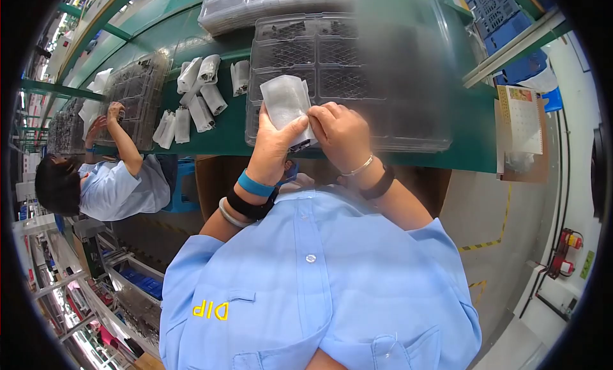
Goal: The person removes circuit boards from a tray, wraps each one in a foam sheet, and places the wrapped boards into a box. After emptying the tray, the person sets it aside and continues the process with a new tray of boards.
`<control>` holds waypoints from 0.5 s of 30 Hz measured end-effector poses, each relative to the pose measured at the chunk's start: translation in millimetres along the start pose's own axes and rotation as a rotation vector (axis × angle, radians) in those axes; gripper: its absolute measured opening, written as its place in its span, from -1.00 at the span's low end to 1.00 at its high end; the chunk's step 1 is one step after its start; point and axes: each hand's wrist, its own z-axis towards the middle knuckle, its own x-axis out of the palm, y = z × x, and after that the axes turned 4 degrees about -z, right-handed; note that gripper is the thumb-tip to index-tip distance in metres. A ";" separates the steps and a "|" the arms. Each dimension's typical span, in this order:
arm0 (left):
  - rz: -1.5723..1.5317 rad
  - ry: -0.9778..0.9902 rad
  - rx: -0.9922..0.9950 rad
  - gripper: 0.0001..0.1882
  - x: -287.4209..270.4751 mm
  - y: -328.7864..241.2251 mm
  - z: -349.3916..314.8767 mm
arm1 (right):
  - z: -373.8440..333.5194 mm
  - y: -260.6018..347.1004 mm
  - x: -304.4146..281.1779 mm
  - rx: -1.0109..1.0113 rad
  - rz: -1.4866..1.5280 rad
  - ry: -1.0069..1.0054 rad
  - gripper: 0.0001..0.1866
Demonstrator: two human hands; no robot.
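Observation:
My left hand (271,146) is closed round a white wrapped packet (284,101), with its thumb pressed across the front. Something dark shows at the packet's lower end, too small to make out. At the packet's right edge my right hand (341,130) pinches the white wrapping with bent fingers. Just beyond both hands lies a clear plastic compartment tray (251,124) with dark small parts in some cells. Its right half is blurred. Several similar white wrapped packets (200,114) lie in a loose group left of the tray.
The green table (223,140) carries a stack of clear trays (274,0) at the back. On the left a co-worker (128,191) handles parts over another clear tray (137,89). Blue crates (504,34) stand at the far right, and a paper calendar (523,121) hangs by the table's right end.

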 end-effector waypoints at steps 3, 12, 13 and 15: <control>0.025 0.045 0.001 -0.26 -0.4 -0.7 3.0 | 1.3 -3.1 0.5 0.048 0.131 -0.053 -0.88; 0.055 0.057 -0.009 -0.27 -5.0 1.9 8.7 | -11.3 6.3 25.2 0.561 0.695 -0.128 -0.87; 0.063 0.045 -0.020 -0.26 -5.8 0.9 9.5 | -10.8 4.3 23.9 0.444 0.546 -0.126 -0.86; 0.079 0.020 -0.041 -0.25 -6.7 -0.3 10.3 | -8.0 1.1 18.6 0.211 0.251 -0.124 -0.85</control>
